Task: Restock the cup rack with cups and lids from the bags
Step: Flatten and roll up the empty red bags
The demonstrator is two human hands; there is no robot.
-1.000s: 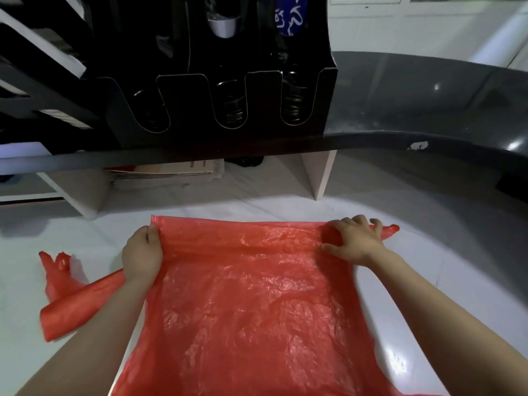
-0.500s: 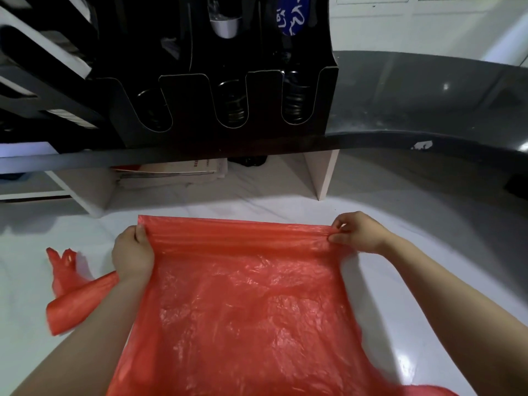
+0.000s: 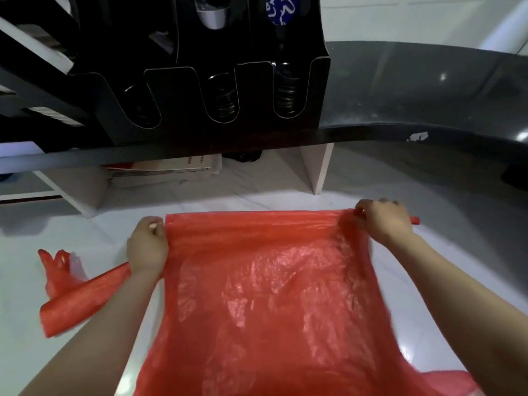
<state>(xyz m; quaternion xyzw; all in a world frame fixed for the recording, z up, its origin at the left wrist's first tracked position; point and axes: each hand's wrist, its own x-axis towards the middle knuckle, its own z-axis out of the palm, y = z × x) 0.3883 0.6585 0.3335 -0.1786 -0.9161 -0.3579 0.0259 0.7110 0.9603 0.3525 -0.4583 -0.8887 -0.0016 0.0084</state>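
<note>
Head view. Red plastic bag [image 3: 271, 295] lies flat on the white surface [image 3: 428, 295], centre to bottom of frame. Left hand [image 3: 147, 247]: fingers curled, gripping the bag's top-left corner. Right hand [image 3: 383, 221]: fingers bent, pinching the top-right corner. The bag's far edge runs straight between them. One bag handle [image 3: 80, 295] trails to the lower left. Black cup rack [image 3: 177, 110] sits upper left on the dark counter [image 3: 428, 90], with stacked black lids [image 3: 284, 92] in its right-hand slots.
</note>
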